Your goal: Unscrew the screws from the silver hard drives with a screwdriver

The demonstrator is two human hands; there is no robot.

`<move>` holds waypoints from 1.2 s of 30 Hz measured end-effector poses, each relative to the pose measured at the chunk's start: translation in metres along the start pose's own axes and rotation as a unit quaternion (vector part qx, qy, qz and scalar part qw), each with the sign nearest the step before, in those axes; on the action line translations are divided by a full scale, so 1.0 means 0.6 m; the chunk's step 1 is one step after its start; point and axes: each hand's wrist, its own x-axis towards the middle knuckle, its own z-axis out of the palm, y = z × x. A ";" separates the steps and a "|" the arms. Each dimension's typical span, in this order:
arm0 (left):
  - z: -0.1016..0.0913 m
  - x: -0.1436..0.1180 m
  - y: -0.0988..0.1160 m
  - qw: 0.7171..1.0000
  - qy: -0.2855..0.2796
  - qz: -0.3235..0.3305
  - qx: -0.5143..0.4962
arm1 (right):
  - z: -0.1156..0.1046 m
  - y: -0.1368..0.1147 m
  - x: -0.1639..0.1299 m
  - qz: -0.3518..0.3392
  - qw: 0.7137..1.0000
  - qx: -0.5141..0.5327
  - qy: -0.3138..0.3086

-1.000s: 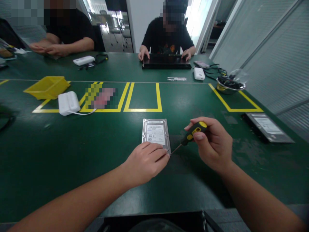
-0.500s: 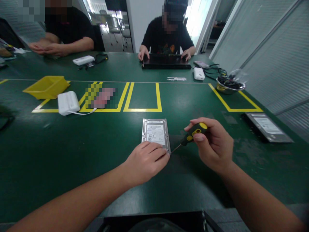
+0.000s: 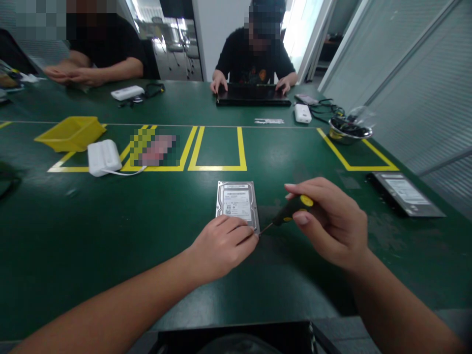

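A silver hard drive (image 3: 236,199) with a white label lies flat on the green table in front of me. My left hand (image 3: 223,248) is closed over its near end, fingers pressing on the top and near right corner, which they partly hide. In my right hand (image 3: 335,228) is a black and yellow screwdriver (image 3: 289,210), its handle between thumb and fingers, the grip fairly loose. The thin shaft slants down to the left, and its tip meets the drive's near right corner. Whether a screw sits there is too small to tell.
A second drive (image 3: 407,194) lies to the right, below a metal bowl (image 3: 350,132) of dark parts. To the left are a yellow bin (image 3: 72,135) and a white device (image 3: 103,158) with a cable. Across the table, one person handles a black laptop-like panel (image 3: 253,95); another sits left.
My right thumb and fingers have loosened and shifted on the screwdriver handle, the hand moving slightly right. The handle has dipped lower. My left hand and the drive stay put.
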 end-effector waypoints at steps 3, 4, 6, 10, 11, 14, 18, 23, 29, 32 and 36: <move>0.000 -0.001 0.000 1.000 -0.006 -0.001 -0.006 | -0.008 -0.003 -0.001 0.014 0.999 0.034 -0.019; 0.000 -0.001 0.000 1.000 -0.007 -0.001 -0.008 | -0.011 -0.004 -0.001 0.018 0.999 0.038 -0.031; -0.001 -0.003 0.000 1.000 -0.008 0.000 -0.010 | -0.018 -0.008 0.003 0.020 0.997 0.033 -0.063; -0.003 -0.004 -0.001 1.000 -0.007 0.003 -0.009 | -0.031 -0.023 0.020 -0.008 0.993 0.016 -0.114; -0.003 -0.004 -0.001 1.000 -0.006 0.005 -0.009 | -0.033 -0.027 0.024 -0.015 0.993 0.009 -0.120; -0.004 -0.004 -0.002 1.000 -0.003 0.009 -0.007 | -0.037 -0.041 0.035 -0.015 0.993 -0.020 -0.117; -0.002 -0.005 -0.002 1.000 -0.008 0.009 -0.011 | -0.045 -0.054 0.052 -0.023 0.988 -0.051 -0.140; 0.001 -0.008 -0.001 1.000 0.001 -0.005 -0.019 | -0.063 -0.067 0.086 -0.007 0.971 -0.087 -0.223; 0.001 -0.009 -0.001 0.999 0.010 -0.019 -0.041 | -0.076 -0.085 0.122 -0.053 0.937 -0.051 -0.343; 0.000 -0.007 -0.001 0.999 0.011 -0.023 -0.047 | -0.074 -0.088 0.126 -0.048 0.938 -0.053 -0.340; -0.002 -0.006 -0.002 0.998 0.016 -0.021 -0.051 | -0.066 -0.085 0.123 -0.024 0.947 -0.073 -0.312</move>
